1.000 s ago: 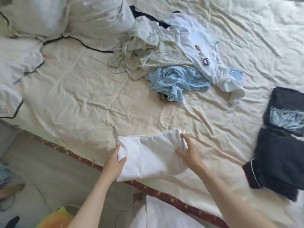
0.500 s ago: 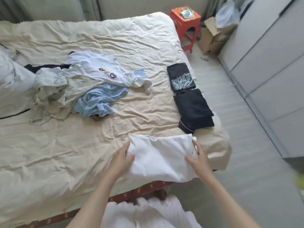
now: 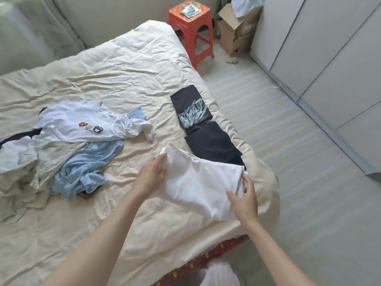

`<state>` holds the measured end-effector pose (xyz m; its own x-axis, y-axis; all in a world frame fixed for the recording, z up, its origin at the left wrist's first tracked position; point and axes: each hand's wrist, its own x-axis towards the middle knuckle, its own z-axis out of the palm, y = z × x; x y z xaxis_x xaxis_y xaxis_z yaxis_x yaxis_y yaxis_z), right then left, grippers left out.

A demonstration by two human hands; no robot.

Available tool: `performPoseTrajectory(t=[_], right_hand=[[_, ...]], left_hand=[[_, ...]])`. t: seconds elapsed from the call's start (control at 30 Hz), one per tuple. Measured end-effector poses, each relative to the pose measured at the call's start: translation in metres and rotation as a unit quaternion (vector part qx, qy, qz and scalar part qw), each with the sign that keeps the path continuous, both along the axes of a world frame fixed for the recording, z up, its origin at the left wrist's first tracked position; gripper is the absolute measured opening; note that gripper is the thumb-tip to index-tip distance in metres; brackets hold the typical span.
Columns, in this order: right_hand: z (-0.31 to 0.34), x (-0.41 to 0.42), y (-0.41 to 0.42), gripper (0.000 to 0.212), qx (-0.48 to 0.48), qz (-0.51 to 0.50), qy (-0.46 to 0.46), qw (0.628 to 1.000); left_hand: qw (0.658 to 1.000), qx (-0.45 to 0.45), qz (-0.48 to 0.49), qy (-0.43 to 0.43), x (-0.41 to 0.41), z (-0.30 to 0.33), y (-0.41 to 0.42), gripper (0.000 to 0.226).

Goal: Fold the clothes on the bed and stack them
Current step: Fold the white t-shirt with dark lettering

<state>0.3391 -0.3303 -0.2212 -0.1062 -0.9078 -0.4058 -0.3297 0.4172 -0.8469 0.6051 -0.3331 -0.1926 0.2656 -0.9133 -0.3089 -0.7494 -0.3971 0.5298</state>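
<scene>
Bed [image 3: 127, 79]: cream sheet, wrinkled, fills most of view; red patterned edge shows at near side.
Wardrobe [image 3: 329, 58]: pale grey doors along R wall, floor strip betw it & bed.
Unfolded pile [image 3: 61, 151]: L-centre of bed, loose heap. White tee w/ small print [image 3: 82, 122] on top toward far side; light blue knit [image 3: 86, 166] on near side, touching it; pale greenish-cream piece [image 3: 49, 157] to L of the knit. A dark piece peeks out at far L edge.
Folded white garment [image 3: 198, 182]: near R corner of bed, betw both hands, tilted, far-L corner raised. Its R end overlaps near corner of the dark stack.
Dark folded item [image 3: 212, 143]: plain, lies just beyond white garment, near R edge of bed.
Printed dark folded item [image 3: 191, 108]: pale graphic on it, directly beyond the plain one, touching it.
Red stool [image 3: 190, 32]: off far corner of bed, small packet on top.
Cardboard box [image 3: 233, 32]: R of stool, on floor, flaps up, plastic bag above it.
L hand [image 3: 150, 176]: at garment's L end, fingers pointing up along the edge, curled round it, fabric bunched at fingertips.
R hand [image 3: 245, 199]: at garment's R end, thumb on top, fingers wrapped over the folded edge, gripping.
</scene>
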Motion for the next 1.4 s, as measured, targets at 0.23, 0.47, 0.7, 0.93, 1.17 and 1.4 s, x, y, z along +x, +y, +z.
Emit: performPoseTrajectory(t=[0.23,0.47,0.7,0.93,1.17,1.4], right_hand=[[-0.011,0.04,-0.127,0.066,-0.046,-0.028,-0.035,0.998],[-0.029,0.116,-0.249,0.057,-0.032,-0.05,-0.069,0.996],[-0.082,0.17,-0.3,0.047,0.036,-0.155,-0.135,0.978],[-0.121,0.156,-0.303,0.021,0.122,-0.013,-0.122,0.985],[-0.158,0.161,-0.348,0.053,-0.119,0.394,0.339,0.846],[-0.159,0.147,-0.361,0.054,-0.034,0.481,0.365,0.797]], left_hand=[[0.998,-0.04,0.002,-0.054,0.032,-0.005,-0.135,0.052],[0.984,-0.136,0.034,-0.106,0.072,-0.018,-0.288,0.053],[0.954,-0.21,-0.052,-0.207,0.091,-0.071,-0.416,0.051],[0.971,0.122,-0.182,-0.098,0.073,-0.206,-0.412,0.066],[0.967,0.054,-0.223,-0.11,0.061,-0.229,-0.412,0.068],[0.951,0.12,-0.25,-0.138,0.052,-0.205,-0.391,0.065]])
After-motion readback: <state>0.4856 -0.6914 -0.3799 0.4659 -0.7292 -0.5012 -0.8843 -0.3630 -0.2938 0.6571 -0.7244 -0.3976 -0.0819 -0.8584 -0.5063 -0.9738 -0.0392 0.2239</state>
